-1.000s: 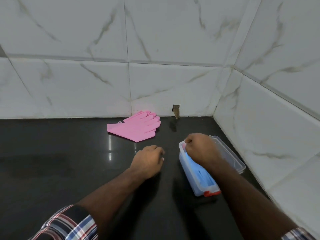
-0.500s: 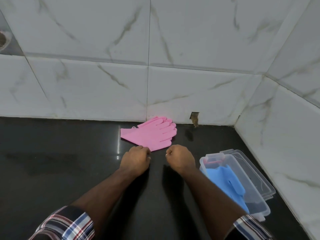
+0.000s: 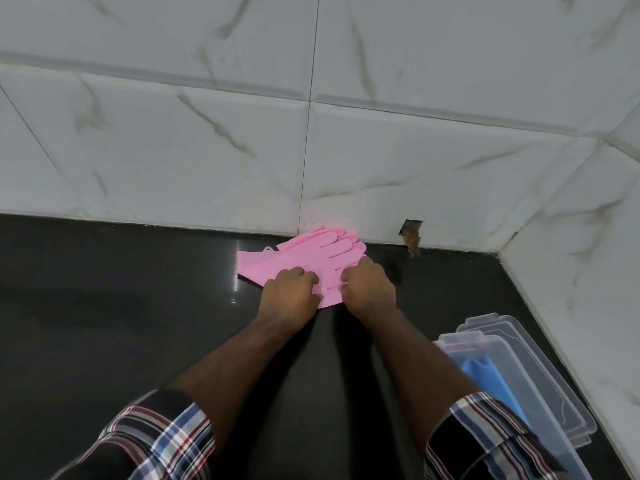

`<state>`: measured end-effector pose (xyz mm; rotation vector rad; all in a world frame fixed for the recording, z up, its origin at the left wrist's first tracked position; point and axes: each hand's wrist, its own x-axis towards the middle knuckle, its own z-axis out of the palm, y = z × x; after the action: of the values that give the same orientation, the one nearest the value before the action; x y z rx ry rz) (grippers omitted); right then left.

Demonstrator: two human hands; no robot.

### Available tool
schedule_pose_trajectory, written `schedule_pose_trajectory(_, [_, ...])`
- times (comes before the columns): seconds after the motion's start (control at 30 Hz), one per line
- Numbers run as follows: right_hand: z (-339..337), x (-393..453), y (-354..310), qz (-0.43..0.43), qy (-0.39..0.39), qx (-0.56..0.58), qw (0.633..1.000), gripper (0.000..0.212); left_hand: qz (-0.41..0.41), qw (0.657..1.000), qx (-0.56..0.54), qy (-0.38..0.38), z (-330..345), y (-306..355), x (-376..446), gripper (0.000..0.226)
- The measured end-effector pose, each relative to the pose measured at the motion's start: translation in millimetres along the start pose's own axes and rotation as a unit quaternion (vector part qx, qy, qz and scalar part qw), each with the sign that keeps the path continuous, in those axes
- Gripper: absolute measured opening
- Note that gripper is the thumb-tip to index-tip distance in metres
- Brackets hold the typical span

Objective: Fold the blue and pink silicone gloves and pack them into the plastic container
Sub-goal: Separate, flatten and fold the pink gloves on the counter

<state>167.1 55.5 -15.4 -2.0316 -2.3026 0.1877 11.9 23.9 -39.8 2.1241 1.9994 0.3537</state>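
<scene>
1. Pink gloves [image 3: 304, 258] flat on black counter [image 3: 104, 341], fingertips at tiled wall [image 3: 415, 168].
2. Blue glove [image 3: 485, 375] in plastic container [image 3: 540, 386], near right; right forearm partly covers it.
3. Left hand [image 3: 291, 292] and right hand [image 3: 369, 284], fingers curled, grip the gloves' near edge.

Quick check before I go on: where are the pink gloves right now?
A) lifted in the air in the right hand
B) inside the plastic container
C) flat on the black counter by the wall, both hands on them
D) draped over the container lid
C: the pink gloves lie flat on the black counter near the wall, with the left hand and right hand on their near edge; the container holds only blue.
</scene>
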Motion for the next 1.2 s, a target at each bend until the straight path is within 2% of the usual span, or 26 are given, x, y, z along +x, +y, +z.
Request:
schedule_pose_trajectory(0.2, [1.6, -7.7, -6.3, -0.036, 0.000, 0.008, 0.999, 0.026, -0.013, 1.000, 0.012, 0.004, 4.4, 0.3, 4.7, 0.038])
schedule_pose_trajectory(0.37, [-10.6, -22.4, -12.3, -0.054, 0.016, 0.075, 0.996, 0.022, -0.018, 1.000, 0.020, 0.011, 4.5, 0.8, 3.4, 0.023])
schedule_pose_trajectory(0.57, [-17.8, -43.8, -2.5, -0.004, 0.001, 0.122, 0.993, 0.016, -0.006, 0.998, 0.055, 0.030, 0.0, 5.9, -2.5, 0.020])
schedule_pose_trajectory(0.67, [-22.7, -60.4, 3.7, 0.018, 0.028, 0.169, 0.985, 0.014, -0.025, 0.992, 0.015, 0.124, -25.1, 13.6, -2.6, 0.023])
schedule_pose_trajectory(0.77, [-32.7, -73.8, 6.8, 0.035, 0.042, 0.211, 0.976, 0.016, -0.015, 0.976, -0.071, 0.206, -69.1, 23.1, -1.6, 0.020])
schedule_pose_trajectory(0.9, [-52.6, -91.7, 4.2, 0.056, 0.071, 0.296, 0.951, 0.020, -0.008, 0.951, -0.204, 0.232, -125.3, 43.6, -19.6, 0.014])
schedule_pose_trajectory(0.97, [-62.4, -101.6, 5.5, 0.084, 0.095, 0.362, 0.923, 0.016, -0.020, 0.932, -0.281, 0.228, -141.5, 45.3, -30.6, 0.013])
schedule_pose_trajectory(1.03, [-70.4, -110.5, 8.6, 0.100, 0.109, 0.421, 0.895, 0.013, -0.052, 0.892, -0.402, 0.198, -153.5, 42.8, -41.2, 0.013])
schedule_pose_trajectory(1.1, [-77.0, -120.2, 11.0, 0.100, 0.103, 0.470, 0.871, 0.016, -0.088, 0.824, -0.542, 0.139, -160.7, 46.0, -52.7, 0.012])
schedule_pose_trajectory(1.2, [-88.3, -134.4, 9.5, 0.097, 0.059, 0.564, 0.818, 0.024, -0.116, 0.722, -0.679, 0.058, -164.9, 46.0, -77.6, 0.015])
